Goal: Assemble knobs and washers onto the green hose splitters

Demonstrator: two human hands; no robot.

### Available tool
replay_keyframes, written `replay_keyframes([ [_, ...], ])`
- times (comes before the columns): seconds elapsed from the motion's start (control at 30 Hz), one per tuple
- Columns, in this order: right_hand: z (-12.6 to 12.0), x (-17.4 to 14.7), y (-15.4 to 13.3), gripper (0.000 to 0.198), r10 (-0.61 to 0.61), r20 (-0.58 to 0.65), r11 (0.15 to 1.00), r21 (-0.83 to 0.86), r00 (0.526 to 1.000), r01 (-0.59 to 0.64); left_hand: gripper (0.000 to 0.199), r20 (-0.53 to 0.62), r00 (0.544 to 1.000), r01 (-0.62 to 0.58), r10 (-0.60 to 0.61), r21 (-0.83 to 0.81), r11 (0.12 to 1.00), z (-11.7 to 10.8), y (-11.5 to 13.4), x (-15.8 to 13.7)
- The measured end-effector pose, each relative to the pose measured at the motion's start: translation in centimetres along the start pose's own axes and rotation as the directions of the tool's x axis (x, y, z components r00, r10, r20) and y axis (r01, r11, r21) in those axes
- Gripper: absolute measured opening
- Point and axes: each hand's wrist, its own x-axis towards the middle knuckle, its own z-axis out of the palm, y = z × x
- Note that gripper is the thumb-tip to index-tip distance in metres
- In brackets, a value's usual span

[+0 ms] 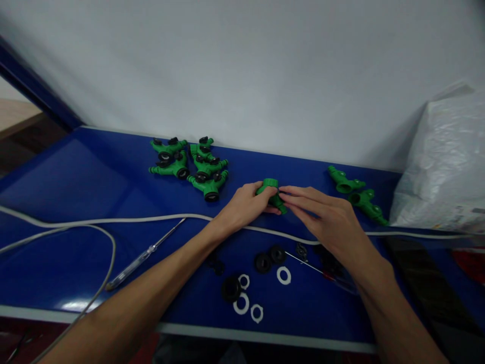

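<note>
My left hand (pixel 252 200) is closed around a green Y-shaped hose splitter (pixel 270 183), its round collar upward and one branch pointing down to the right. Close against its right side is my right hand (pixel 326 212), fingertips pinched together at the branch; a small dark bit shows there, too small to name. Beneath the hands lie black rings (pixel 262 262), white ring washers (pixel 284 275) and a small black part (pixel 301 251). A red-handled screwdriver (pixel 308 264) lies partly under my right forearm.
Several green splitters with black valve knobs (pixel 210 187) stand back left; two without knobs (pixel 343 182) lie back right. A white cable (pixel 132 220) crosses the blue table (pixel 94 177). A clear-handled screwdriver (pixel 138 263) lies left, a plastic bag (pixel 443 162) right, a dark flat object (pixel 428 283) below it.
</note>
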Motion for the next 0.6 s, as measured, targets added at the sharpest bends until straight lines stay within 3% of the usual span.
replay_keyframes([
  [0.2,0.2,-0.24,-0.39,0.026,0.02,0.026,1.0,0.001,0.999,-0.02,0.028,-0.011,0.999,0.039,-0.039,-0.036,0.999,-0.01,0.43,-0.2],
  [0.4,0.36,-0.32,-0.18,0.027,0.001,0.039,1.0,-0.003,0.999,-0.001,0.026,0.001,1.0,-0.024,0.024,0.02,1.0,-0.1,-0.07,-0.1],
  [0.6,0.66,-0.02,-0.09,0.02,0.053,-0.037,0.997,0.065,0.998,-0.051,0.025,-0.015,0.998,-0.051,0.053,0.106,0.993,-0.08,0.15,-0.27],
])
